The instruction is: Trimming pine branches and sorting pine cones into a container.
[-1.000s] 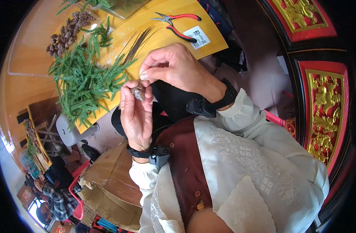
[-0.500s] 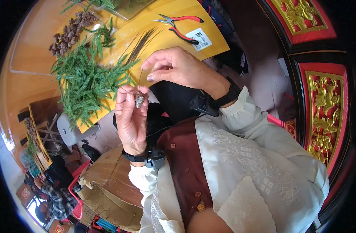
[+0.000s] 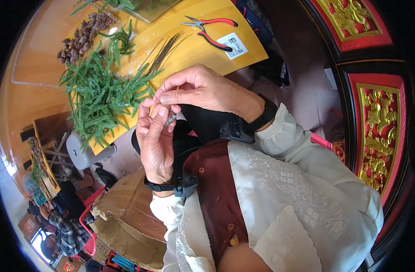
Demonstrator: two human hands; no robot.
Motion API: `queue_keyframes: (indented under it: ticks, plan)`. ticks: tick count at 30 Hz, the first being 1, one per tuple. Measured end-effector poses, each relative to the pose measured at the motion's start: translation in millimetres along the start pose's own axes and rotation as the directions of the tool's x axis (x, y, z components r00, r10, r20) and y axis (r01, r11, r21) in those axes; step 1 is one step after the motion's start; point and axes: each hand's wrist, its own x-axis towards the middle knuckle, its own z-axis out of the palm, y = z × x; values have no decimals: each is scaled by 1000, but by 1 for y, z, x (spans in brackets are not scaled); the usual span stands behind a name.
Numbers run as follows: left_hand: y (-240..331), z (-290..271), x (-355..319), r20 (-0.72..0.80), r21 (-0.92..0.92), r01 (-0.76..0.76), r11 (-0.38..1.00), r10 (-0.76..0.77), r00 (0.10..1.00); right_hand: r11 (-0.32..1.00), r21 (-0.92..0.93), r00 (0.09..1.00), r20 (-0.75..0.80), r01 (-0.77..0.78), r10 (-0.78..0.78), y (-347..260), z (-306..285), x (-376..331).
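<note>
My left hand point(image 3: 155, 143) is closed around a small grey-brown pine cone point(image 3: 171, 119), gripped between thumb and fingers in front of my body. Right above it, my right hand point(image 3: 207, 90) pinches a thin dark wire point(image 3: 155, 97) at the cone, thumb against forefinger. The fingers hide where wire and cone meet. Just beyond the hands, on the yellow board point(image 3: 184, 50), lies a bundle of thin dark wires point(image 3: 164, 55). A heap of green artificial pine sprigs point(image 3: 101, 93) spreads left of my left hand.
Red-and-black pliers point(image 3: 202, 28) lie at the board's far side beside a white label point(image 3: 235, 46). Several brown pine cones point(image 3: 83, 38) sit at the far left near a clear plastic container point(image 3: 148, 11). A cardboard box point(image 3: 126, 217) stands below left; another person point(image 3: 67, 231) is farther off.
My right hand has come down and closed its pinch against my left fingers. The left hand has tilted slightly, and the cone now shows less between its fingers.
</note>
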Motion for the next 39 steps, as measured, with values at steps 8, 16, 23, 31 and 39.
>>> queue_keyframes:
  ticks: [8, 16, 23, 31, 39]
  plan:
    - [0, 1, 2, 135, 16, -48, 999, 46, 990, 977, 204, 993, -81, -67, 85, -3, 2, 0]
    - [3, -5, -2, 109, -251, 18, 968, 10, 994, 999, 35, 998, -70, 5, -3, 2, -3, 1]
    - [0, -1, 6, 59, 99, -68, 993, 63, 996, 904, -406, 967, -147, 133, -208, 0, -1, 1]
    - [-3, 8, 0, 22, 293, -101, 951, 99, 995, 991, -69, 970, -210, 110, -123, 0, 9, -2]
    - [-5, 1, 0, 9, 40, -112, 993, 112, 994, 1000, -14, 972, -234, -3, -1, 10, 6, 2]
